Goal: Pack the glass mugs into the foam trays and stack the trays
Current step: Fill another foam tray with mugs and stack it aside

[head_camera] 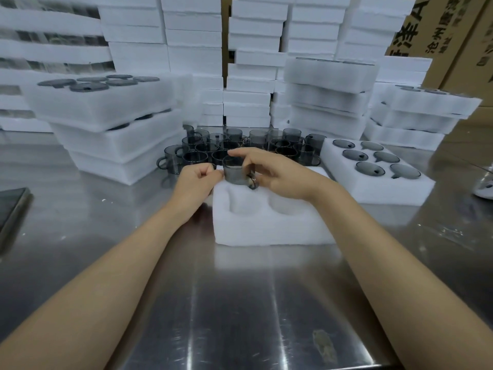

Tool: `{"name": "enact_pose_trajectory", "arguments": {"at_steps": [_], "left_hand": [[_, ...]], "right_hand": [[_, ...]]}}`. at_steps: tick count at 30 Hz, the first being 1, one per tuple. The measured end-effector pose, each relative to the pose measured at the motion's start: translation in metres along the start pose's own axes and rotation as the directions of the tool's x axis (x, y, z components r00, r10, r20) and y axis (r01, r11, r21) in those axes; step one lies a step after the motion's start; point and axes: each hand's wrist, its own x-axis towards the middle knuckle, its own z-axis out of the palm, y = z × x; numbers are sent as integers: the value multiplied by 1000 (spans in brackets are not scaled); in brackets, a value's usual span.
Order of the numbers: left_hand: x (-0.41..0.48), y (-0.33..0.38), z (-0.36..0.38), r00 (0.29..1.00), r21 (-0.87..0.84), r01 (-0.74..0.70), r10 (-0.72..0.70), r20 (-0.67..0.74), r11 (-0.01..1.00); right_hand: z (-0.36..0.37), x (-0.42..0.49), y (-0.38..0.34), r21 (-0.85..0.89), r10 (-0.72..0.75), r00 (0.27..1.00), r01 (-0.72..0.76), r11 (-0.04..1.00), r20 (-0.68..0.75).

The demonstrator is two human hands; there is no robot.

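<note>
On the near steel table (240,303) sits the foam tray (266,228), front pockets empty. Over its far-left pocket the right hand (278,174) grips a glass mug (234,175); the left hand (196,182) curls at the tray's corner, hold unclear. Best to steady the foam and lower squarely, handle aligned. Beyond wait loose mugs (229,145).

The right hand (280,177) hides far pockets of the foam tray (266,232); a dark slab (12,206) is cropped.
</note>
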Motion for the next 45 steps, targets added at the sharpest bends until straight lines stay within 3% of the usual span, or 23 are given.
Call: {"name": "enact_pose_trajectory", "arguments": {"at_steps": [4,6,10,15,24,29,34,35,37,39,40,42,45], "left_hand": [[-1,2,1,1000,16,2,-2,-1,1000],[-1,2,1,1000,17,-2,2,2,1000],[-2,3,1,1000,13,-3,3,4,1000],[-1,3,1,1000,-5,9,-9,1,1000],[0,0,1,1000,-24,26,-26,-6,999],[1,-1,0,1000,-33,18,-19,-5,999],[2,1,-1,998,-57,60,-58,36,997],[2,2,-1,997,-49,67,-65,40,997],[1,3,-1,997,-27,75,-74,33,997],[2,4,0,996,-13,86,-86,28,996],[2,4,0,995,-10,94,-93,28,996],[2,4,-1,994,-14,107,-106,30,994],[3,3,-1,991,-29,128,-127,36,991]], "right_hand": [[-1,2,-3,213,109,994,-104,972,-14],[1,1,-4,210,118,992,-107,972,-41],[0,-2,-6,-42,116,993,-116,992,11],[-2,-2,-10,-149,210,963,-186,971,168],[12,1,-20,-501,343,912,-194,843,224],[9,-2,-23,-444,331,919,-211,871,214],[3,-10,-22,-301,179,959,-108,948,220],[0,-10,-21,-215,180,968,-141,966,175],[-9,-8,-13,-39,214,973,-218,975,-91],[-15,-9,1,-7,258,873,-286,958,-413],[-16,-10,7,-20,283,819,-338,941,-499],[-16,-11,17,-4,367,784,-426,905,-501],[-14,-11,25,3,459,814,-490,872,-356]]}}
